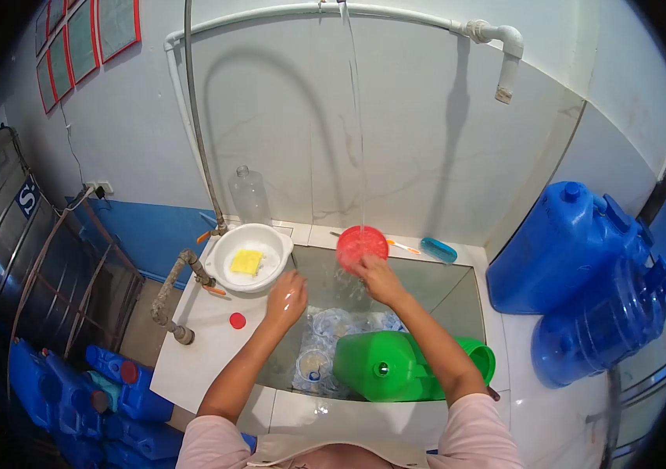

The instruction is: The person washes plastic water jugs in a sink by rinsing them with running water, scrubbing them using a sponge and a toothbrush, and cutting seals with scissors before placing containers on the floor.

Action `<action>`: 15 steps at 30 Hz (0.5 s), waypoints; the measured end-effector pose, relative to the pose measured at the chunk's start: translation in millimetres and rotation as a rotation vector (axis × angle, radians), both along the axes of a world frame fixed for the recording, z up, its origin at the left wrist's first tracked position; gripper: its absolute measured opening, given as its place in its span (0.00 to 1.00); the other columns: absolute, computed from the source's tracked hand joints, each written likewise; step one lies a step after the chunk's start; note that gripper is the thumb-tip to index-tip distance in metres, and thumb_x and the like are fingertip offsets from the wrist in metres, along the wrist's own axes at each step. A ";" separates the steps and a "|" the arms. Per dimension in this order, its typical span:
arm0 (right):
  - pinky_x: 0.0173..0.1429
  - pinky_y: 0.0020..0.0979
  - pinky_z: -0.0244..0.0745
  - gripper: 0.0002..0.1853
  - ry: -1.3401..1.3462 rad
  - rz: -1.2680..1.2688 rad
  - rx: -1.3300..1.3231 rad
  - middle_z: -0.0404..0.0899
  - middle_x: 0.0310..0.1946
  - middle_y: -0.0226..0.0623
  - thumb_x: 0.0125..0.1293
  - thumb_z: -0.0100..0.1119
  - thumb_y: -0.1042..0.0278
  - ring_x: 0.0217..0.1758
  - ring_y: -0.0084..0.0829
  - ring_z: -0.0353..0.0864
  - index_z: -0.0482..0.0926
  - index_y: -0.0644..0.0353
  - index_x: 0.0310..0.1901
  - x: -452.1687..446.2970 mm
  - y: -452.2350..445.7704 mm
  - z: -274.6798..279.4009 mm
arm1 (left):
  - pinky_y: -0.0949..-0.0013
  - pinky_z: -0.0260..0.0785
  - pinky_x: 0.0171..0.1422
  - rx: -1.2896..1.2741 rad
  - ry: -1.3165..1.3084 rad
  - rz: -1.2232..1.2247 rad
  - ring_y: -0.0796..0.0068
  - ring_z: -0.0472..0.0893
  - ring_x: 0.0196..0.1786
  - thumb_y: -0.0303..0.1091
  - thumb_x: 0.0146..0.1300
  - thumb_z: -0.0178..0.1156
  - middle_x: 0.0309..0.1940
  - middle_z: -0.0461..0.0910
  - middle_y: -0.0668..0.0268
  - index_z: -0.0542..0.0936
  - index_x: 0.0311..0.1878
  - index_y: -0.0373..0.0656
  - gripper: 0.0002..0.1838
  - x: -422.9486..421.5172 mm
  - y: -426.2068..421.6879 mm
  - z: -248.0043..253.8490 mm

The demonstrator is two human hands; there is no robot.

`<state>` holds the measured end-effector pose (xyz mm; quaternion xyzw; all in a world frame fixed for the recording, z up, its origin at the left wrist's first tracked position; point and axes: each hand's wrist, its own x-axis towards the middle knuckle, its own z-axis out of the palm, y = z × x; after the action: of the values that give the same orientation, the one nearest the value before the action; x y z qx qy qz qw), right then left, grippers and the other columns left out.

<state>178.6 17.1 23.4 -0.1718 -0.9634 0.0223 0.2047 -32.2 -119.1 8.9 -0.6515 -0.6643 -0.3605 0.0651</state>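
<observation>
My right hand (377,279) grips the near rim of a red bowl (362,242) over the far side of the sink (435,289). A thin stream of water (361,164) falls into the bowl, and drops splash below it. My left hand (288,297), wet, hovers by the right edge of a white basin (227,242). Its fingers are loosely bent and apart, with nothing visible in them. A yellow sponge (247,262) lies in the basin. Under my right forearm a green jug (376,363) lies on its side in the sink, beside clear plastic bottles (315,361).
Blue water jugs (560,250) stand on the right counter; more blue containers (126,383) sit on the floor at left. A blue brush (438,250) and an orange-handled tool (403,247) lie on the back ledge. A clear bottle (250,195), red cap (237,320) and pipe (173,301) are at left.
</observation>
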 end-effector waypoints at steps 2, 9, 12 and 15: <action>0.47 0.41 0.65 0.15 0.150 -0.215 0.006 0.69 0.36 0.42 0.49 0.52 0.77 0.44 0.43 0.70 0.76 0.59 0.42 -2.4 -2.4 -0.9 | 0.54 0.68 0.46 -0.219 0.069 0.127 0.52 0.73 0.44 0.29 0.51 0.56 0.39 0.73 0.53 0.76 0.35 0.37 0.08 -18.2 -28.6 -9.5; 0.47 0.41 0.65 0.16 0.247 -0.165 -0.026 0.70 0.35 0.43 0.48 0.51 0.78 0.43 0.44 0.71 0.77 0.59 0.42 -9.3 -1.0 -12.1 | 0.54 0.69 0.43 -0.230 0.352 0.439 0.53 0.72 0.43 0.32 0.51 0.58 0.42 0.71 0.53 0.76 0.38 0.41 0.10 -58.9 -91.7 -49.4; 0.47 0.41 0.66 0.16 0.091 -0.021 0.003 0.70 0.33 0.44 0.48 0.51 0.78 0.43 0.44 0.71 0.77 0.58 0.41 -9.9 -6.3 -10.0 | 0.54 0.70 0.44 -0.396 0.209 0.449 0.52 0.72 0.44 0.32 0.52 0.57 0.43 0.70 0.50 0.76 0.41 0.42 0.12 -63.0 -96.2 -52.0; 0.48 0.41 0.66 0.15 0.215 -0.264 -0.019 0.71 0.34 0.43 0.48 0.51 0.77 0.44 0.43 0.71 0.78 0.58 0.40 -12.0 -4.7 -7.8 | 0.52 0.70 0.45 -0.553 0.148 0.397 0.49 0.72 0.45 0.30 0.53 0.57 0.46 0.70 0.48 0.77 0.42 0.42 0.12 -75.7 -92.5 -63.6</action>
<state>166.6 12.3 15.7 -0.2956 -0.9046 0.0226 0.3063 -107.9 -211.6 -54.7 -0.5272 -0.8440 -0.0990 0.0031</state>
